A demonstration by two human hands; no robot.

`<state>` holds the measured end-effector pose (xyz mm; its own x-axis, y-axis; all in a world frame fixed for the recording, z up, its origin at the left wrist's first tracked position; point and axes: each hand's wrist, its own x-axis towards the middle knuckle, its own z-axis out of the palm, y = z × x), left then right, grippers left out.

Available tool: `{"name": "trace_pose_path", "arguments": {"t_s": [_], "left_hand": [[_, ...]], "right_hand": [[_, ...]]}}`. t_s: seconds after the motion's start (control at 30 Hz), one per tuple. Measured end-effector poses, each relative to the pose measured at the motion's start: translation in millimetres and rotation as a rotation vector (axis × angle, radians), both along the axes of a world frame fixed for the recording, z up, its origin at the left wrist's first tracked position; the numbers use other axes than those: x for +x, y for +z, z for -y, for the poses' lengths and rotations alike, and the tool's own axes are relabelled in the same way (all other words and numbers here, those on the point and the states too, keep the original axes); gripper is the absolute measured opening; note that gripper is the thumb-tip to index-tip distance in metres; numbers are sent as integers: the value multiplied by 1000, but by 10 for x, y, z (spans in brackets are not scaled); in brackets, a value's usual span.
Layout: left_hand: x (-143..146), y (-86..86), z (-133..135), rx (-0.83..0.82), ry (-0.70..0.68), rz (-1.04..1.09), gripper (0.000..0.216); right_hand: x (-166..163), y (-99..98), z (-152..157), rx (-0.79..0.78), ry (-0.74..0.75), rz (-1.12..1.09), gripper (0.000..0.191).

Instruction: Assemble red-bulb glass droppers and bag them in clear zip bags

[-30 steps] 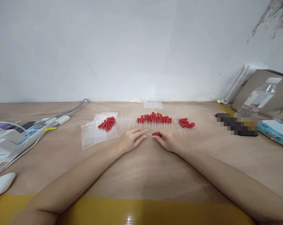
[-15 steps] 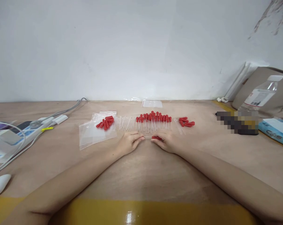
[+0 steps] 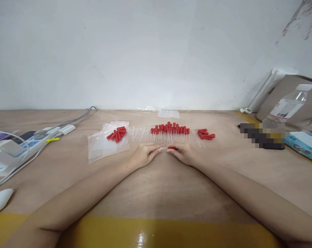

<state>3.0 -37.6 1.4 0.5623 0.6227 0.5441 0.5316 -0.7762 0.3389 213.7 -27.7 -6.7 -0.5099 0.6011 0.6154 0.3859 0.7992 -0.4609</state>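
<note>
My left hand (image 3: pixel 145 154) pinches a clear glass dropper tube (image 3: pixel 163 148), which lies level between my two hands. At the tube's right end, my right hand (image 3: pixel 183 153) is closed on a red rubber bulb (image 3: pixel 172 148). The tube and bulb appear to meet, though fingers hide part of the bulb. Just behind my hands lies a row of droppers fitted with red bulbs (image 3: pixel 170 129). Bare glass tubes (image 3: pixel 139 135) lie left of that row, and a few more tubes (image 3: pixel 197 137) lie to its right.
Loose red bulbs (image 3: pixel 116 134) rest on clear plastic bags (image 3: pixel 101 150) at the left; another small group of bulbs (image 3: pixel 207 134) is at the right. A power strip (image 3: pixel 29 146) with cables stands far left. A water bottle (image 3: pixel 287 106) and a tissue pack (image 3: pixel 304 146) are far right.
My hands have drawn slightly closer together, and less of the clear tube shows between them. Both still hold the same pieces. The view has shifted a little.
</note>
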Motion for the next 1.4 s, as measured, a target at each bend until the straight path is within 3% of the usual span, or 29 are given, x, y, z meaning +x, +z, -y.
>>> {"name": "trace_pose_path", "arguments": {"t_s": [0.17,0.3,0.43,0.57,0.73,0.87,0.97,1.1,1.23,1.3,1.4], "left_hand": [[8,30,2,112,23,-3,26],[-27,46,-25,179,173,58,29],[-124,41,-108,145,442,27,22],[-236,19,-178,143,627,-80,17],[-303,27,-189,135,762,-161,16],[-321,35,-191,116,795,-196,19],[-323,32,-189,112,778,-195,18],[-304,55,-180,103,762,-190,18],[-286,136,-237,56,792,-207,21],[-291,180,-310,30,822,-231,23],[-310,221,-452,-14,868,-279,26]], "right_hand": [[1,169,-73,-330,-34,-323,23],[104,402,-327,-561,-205,-536,39],[126,594,-744,-461,-399,-499,33],[-119,596,-1025,-288,-504,-200,28],[-516,432,-1048,-149,-715,226,32],[-565,374,-964,-81,-790,297,41],[-358,399,-857,-36,-784,234,39],[260,445,-712,3,-814,261,27],[1011,434,-649,-139,-905,308,19],[1290,402,-634,-273,-773,352,18],[1515,338,-618,-333,-569,363,23]]}}
